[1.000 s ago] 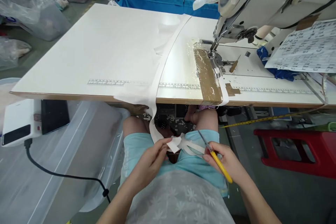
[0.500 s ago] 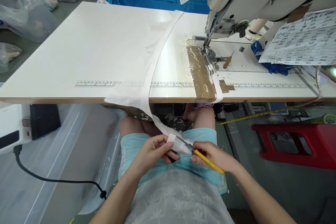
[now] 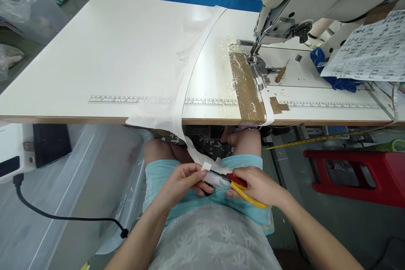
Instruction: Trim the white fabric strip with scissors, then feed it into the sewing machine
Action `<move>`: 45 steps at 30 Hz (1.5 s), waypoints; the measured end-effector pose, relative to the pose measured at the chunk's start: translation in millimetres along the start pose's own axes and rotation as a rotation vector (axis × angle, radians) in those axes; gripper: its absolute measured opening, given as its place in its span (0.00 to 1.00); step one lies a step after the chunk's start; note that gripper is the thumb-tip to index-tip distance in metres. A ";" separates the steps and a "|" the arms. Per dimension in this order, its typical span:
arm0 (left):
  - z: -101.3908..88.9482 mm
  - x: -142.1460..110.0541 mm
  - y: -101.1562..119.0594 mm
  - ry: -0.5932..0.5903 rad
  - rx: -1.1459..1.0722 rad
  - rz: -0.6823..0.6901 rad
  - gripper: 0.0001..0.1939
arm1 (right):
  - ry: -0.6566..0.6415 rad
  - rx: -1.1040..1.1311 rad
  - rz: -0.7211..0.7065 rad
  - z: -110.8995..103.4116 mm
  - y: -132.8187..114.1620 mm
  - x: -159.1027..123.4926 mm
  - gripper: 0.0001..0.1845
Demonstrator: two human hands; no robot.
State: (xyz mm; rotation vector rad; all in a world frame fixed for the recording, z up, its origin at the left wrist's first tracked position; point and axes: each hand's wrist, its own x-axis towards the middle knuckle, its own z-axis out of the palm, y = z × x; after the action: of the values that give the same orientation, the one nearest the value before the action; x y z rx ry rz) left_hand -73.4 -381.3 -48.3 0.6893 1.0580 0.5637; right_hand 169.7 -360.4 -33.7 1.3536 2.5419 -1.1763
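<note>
Pinching the white cloth strip (image 3: 179, 107) in nearly closed fingertips of the left hand (image 3: 185, 180), likely to steady it beside the scissors (image 3: 244, 195) gripped in the half-curled right hand (image 3: 257, 184), with the rest draped from surface (image 3: 133, 59) to lap (image 3: 243, 161)

The strip (image 3: 181, 97) is matt cloth, the scissor handles (image 3: 248, 196) smooth plastic, the brown tape (image 3: 247, 90) glossy.

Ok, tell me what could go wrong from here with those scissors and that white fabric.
The scissors point toward the left hand, so a slip might nick it. The white fabric is bunched near them, so they could snag a loose fold. It also drapes over the front edge of the table, so a tug might drag it off.
</note>
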 end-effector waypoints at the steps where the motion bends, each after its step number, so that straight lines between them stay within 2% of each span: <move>1: -0.3 0.1 -0.1 -0.003 -0.004 0.003 0.23 | 0.010 -0.017 0.009 0.9 -0.7 0.0 0.26; 7: -1.7 -0.2 -1.5 -0.018 -0.024 0.002 0.23 | 0.042 -0.030 0.019 3.6 0.0 -0.3 0.29; 15: 0.7 -0.4 1.1 -0.021 -0.020 -0.013 0.24 | 0.074 -0.114 -0.013 6.7 -2.5 7.1 0.26; 21: 1.7 -1.7 -1.4 -0.019 -0.026 -0.021 0.25 | 0.094 0.006 -0.034 16.5 3.2 7.4 0.26; 26: 1.0 -0.5 -1.0 -0.024 0.004 -0.018 0.26 | 0.122 0.059 0.002 16.0 7.0 4.0 0.26; 30: 15.0 2.3 -4.0 -0.024 0.042 -0.021 0.27 | 0.156 0.241 0.004 14.9 2.0 8.7 0.22; 32: 24.4 1.5 -0.3 -0.078 0.045 -0.024 0.27 | 0.180 0.374 -0.050 16.5 -4.6 13.0 0.17; 34: 28.2 -2.3 15.2 -0.138 0.137 0.018 0.25 | 0.234 0.456 -0.104 18.6 -11.6 16.0 0.13; 35: 26.7 -5.0 28.5 -0.123 0.253 0.082 0.22 | 0.276 0.466 -0.121 19.2 -14.6 16.4 0.12; 36: 22.8 -7.8 45.5 -0.054 0.419 0.174 0.20 | 0.320 0.459 -0.136 19.5 -16.8 15.7 0.12; 37: 17.0 -9.9 65.4 0.071 0.622 0.288 0.17 | 0.361 0.441 -0.145 19.1 -18.3 13.9 0.11; 39: 2.5 -10.0 109.7 0.442 1.089 0.480 0.13 | 0.442 0.390 -0.143 16.6 -19.0 6.9 0.09; 40: -4.7 -6.8 131.7 0.612 1.288 0.496 0.14 | 0.472 0.368 -0.129 14.6 -18.2 2.1 0.09; 41: -10.9 -1.1 152.1 0.715 1.448 0.465 0.15 | 0.489 0.357 -0.111 12.0 -16.7 -3.5 0.09; 42: -15.9 6.9 170.3 0.763 1.579 0.411 0.15 | 0.499 0.359 -0.085 8.9 -14.5 -9.7 0.09; 45: -23.9 39.1 209.0 0.772 1.823 0.218 0.15 | 0.555 0.442 0.024 -2.7 -2.7 -31.4 0.11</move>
State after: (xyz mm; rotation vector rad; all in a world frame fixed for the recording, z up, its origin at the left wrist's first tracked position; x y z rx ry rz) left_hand -99.1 -209.3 76.4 2.2879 2.1668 -0.1871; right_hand 188.0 -381.5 -19.0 2.0550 2.6799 -1.6197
